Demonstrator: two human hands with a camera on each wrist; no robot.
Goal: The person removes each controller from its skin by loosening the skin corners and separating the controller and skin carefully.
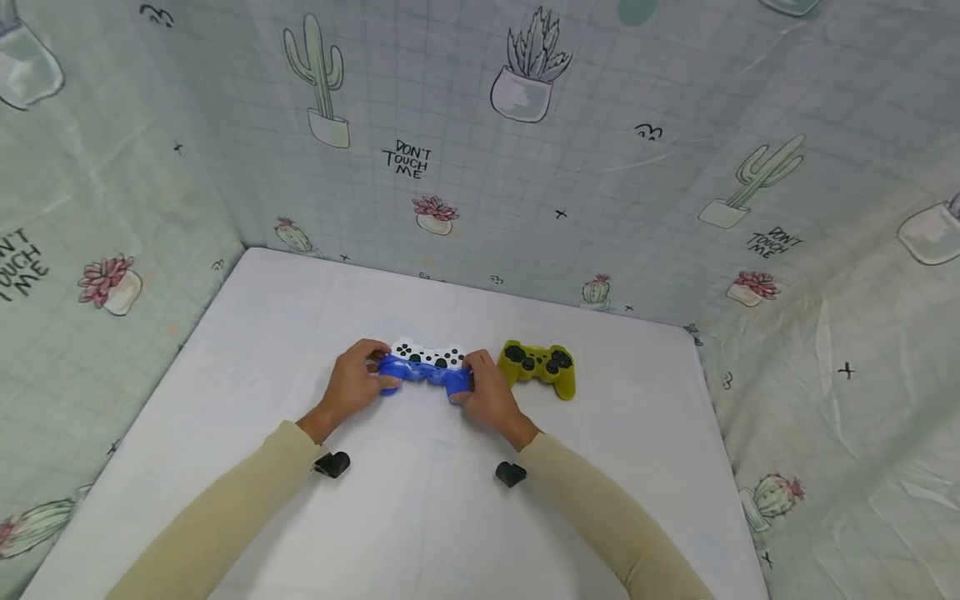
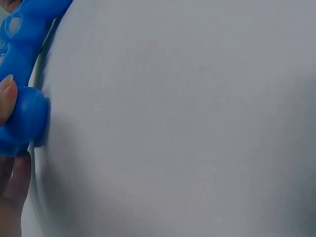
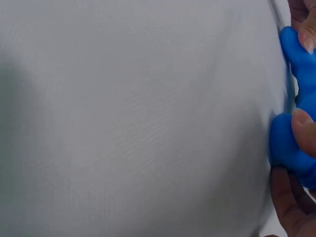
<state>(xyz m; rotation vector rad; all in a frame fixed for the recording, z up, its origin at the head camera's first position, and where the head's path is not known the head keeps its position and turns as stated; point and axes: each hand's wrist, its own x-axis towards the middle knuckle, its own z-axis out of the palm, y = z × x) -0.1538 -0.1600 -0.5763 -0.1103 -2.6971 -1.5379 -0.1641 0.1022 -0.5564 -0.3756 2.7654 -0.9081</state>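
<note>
A white game controller (image 1: pixel 429 353) with black buttons lies near the middle of the table, its lower half inside a blue rubbery cover (image 1: pixel 426 372). My left hand (image 1: pixel 351 385) grips the left end, its thumb (image 2: pixel 7 98) pressing on the blue handle in the left wrist view. At the other end my right hand (image 1: pixel 491 395) holds the right handle; its thumb (image 3: pixel 304 132) lies on the cover in the right wrist view. The white upper part, with its buttons, shows uncovered between the hands.
Just right of my right hand lies an olive-yellow game controller (image 1: pixel 537 367) with black buttons. The white table (image 1: pixel 420 517) meets cactus-print cloth walls (image 1: pixel 465 167) at the back and sides. A small black device (image 1: pixel 512 474) sits by each wrist.
</note>
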